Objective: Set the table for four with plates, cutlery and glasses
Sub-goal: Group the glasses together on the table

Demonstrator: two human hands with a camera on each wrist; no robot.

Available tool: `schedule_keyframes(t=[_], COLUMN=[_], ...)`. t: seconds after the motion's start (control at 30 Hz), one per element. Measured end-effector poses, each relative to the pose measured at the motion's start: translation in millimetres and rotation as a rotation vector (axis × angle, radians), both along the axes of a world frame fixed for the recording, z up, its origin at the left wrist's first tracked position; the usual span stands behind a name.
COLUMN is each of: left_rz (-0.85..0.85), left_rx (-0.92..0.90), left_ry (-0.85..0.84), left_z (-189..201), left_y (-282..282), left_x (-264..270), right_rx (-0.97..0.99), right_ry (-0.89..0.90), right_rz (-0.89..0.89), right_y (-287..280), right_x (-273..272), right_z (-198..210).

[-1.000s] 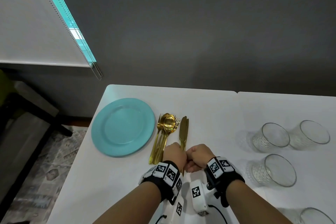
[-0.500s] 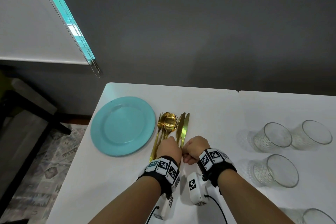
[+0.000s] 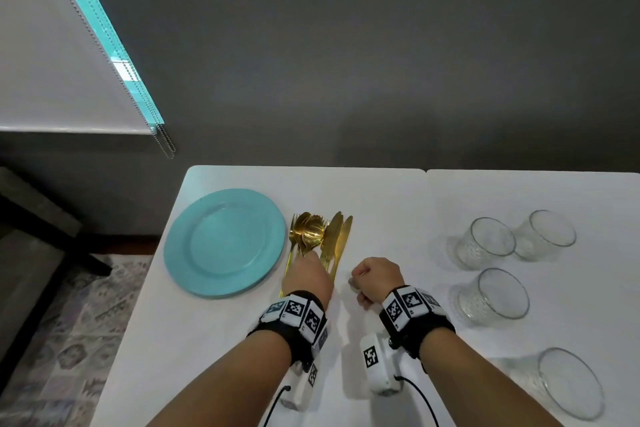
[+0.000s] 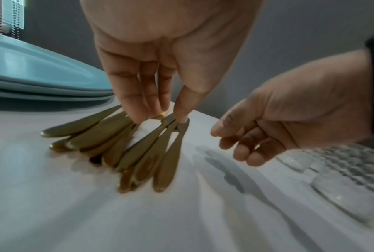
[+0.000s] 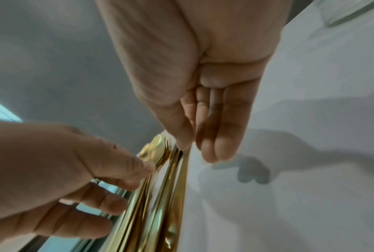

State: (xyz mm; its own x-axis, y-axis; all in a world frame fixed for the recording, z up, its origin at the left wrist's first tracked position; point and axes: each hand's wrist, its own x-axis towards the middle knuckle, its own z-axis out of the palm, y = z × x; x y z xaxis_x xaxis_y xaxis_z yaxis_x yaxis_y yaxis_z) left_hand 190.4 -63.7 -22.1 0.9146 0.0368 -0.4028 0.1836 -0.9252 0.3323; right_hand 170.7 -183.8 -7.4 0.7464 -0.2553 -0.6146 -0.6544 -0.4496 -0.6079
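The left hand reaches down onto the bunch of shiny gold-coloured metal cutlery, spoons, forks and knives lying side by side on the white counter. In the left wrist view its fingers are nearly straight and close together, with the thumb opposite them; the tips touch the necks of the handles where these fan out. Whether they pinch one piece or only press on the pile cannot be told, as motion blur smears the contact.

The right hand hovers just to the right of the cutlery, fingers loosely curled toward the palm and holding nothing; in the left wrist view it is clear of the handles, above its own shadow.

The round turquoise plates lie stacked just left of the cutlery; from above they read as one, while the left wrist view shows several rims. Four clear textured glass tumblers stand well to the right; the nearest one lies close to the bottom edge of the head view. The left hand covers the lower part of the cutlery from above.
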Motion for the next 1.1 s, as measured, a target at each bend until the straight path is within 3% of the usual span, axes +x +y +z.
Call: schedule_keyframes(t=[0.37, 0.57, 0.67, 0.77, 0.87, 1.1], left_rz=[-0.323, -0.355, -0.332, -0.302, -0.312, -0.269], left_rx=[-0.329, -0.469, -0.484, -0.504, -0.49, -0.531], left_ry=[-0.01, 0.087, 0.121, 0.134, 0.124, 0.128], left_z=[33, 34, 29, 23, 17, -1], left_y=[-45, -80, -95, -113, -132, -174], left_x=[-62, -96, -99, -97, -94, -86], right_rx=[-0.072, -0.345, -0.369, -0.306, -0.203, -0.219], right_ry=[-0.275, -0.404, -0.375, -0.216, -0.07, -0.117], right_rz=[-0.364, -0.694, -0.808, -0.783, -0.624, -0.446], right_y=[-72, -139, -169, -196, -208, -208], right_x=[-120, -185, -212, -229, -235, -225], right_z=[50, 62, 55, 31, 4, -27])
